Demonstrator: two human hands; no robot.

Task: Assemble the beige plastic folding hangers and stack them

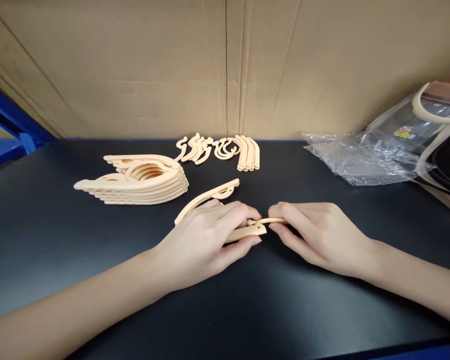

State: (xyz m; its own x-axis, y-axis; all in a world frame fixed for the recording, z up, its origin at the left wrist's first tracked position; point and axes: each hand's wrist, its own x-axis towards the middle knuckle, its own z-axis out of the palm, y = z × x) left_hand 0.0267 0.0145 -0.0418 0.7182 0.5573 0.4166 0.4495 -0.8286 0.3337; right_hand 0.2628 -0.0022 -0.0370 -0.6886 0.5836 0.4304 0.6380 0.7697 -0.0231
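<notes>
Peach plastic hanger arm (pixel 210 200) at frame centre: my left hand (pixel 206 240) grips it, my right hand (pixel 315 235) pinches its thin hook piece (pixel 264 220).

No legible text, brand, number or sign. Only marking present: a small yellow printed motif (pixel 404 132) on the dark item under the clear plastic bag (pixel 360 157), near the right edge of the black worktop (pixel 60 240); too small and blurred for reading, lettering or picture not determinable. Cardboard wall (pixel 153 65) along the far edge: blank, unprinted. Cream plastic parts on the worktop: unmarked.
</notes>
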